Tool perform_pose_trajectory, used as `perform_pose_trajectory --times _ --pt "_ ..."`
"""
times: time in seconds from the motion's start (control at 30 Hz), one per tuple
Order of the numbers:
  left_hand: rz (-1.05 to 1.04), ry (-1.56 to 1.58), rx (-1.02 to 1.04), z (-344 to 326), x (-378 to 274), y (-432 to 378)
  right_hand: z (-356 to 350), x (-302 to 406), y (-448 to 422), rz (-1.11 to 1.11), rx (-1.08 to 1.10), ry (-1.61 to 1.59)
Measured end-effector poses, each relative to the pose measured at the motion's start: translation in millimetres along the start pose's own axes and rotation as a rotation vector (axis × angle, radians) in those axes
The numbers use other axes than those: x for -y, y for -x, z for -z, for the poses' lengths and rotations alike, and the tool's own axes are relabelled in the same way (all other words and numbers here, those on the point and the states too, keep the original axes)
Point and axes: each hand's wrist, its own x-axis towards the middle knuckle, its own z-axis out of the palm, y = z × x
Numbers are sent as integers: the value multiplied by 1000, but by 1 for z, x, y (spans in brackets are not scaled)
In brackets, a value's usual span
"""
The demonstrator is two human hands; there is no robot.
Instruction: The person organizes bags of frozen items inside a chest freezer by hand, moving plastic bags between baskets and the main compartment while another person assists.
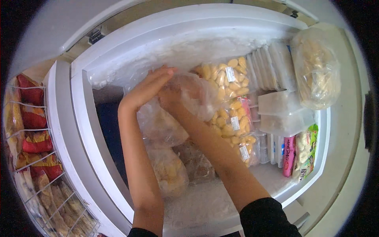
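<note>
A clear plastic bag (201,97) with blurred contents lies inside an open chest freezer (84,124). My right hand (171,91) is bunched at the near side of this bag, its fingers partly hidden by the plastic. My left hand (154,80) is bent at the wrist above the bag's left part, fingers stretched out and together; its palm and thumb are hidden. Under my forearms lie another clear bag (162,121) of pale food, a bag with yellowish pieces (171,169) and a brownish frozen pack (197,166).
Labelled bags of yellow food pieces (234,80) lie right of my hands. Beyond are upright flat packs (266,68), translucent tubs (278,115) and a pink pack (288,157). A large filled bag (318,71) rests on the right rim. Frost (189,53) coats the back wall; a wire basket (44,166) holds packets at left.
</note>
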Motion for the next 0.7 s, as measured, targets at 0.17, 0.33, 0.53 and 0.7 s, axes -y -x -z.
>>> perform_pose_trajectory --times 0.17,0.33,0.53,0.7 --pt "253 277 -10 7 34 19 67 63 53 142 217 -84" --pt "384 595 258 8 89 41 176 76 97 77 -191 -253" --pt "658 497 275 -68 155 83 246 57 90 -236 -359 -629" --pt "634 555 -242 -130 139 68 278 58 109 -350 -631 -1163"
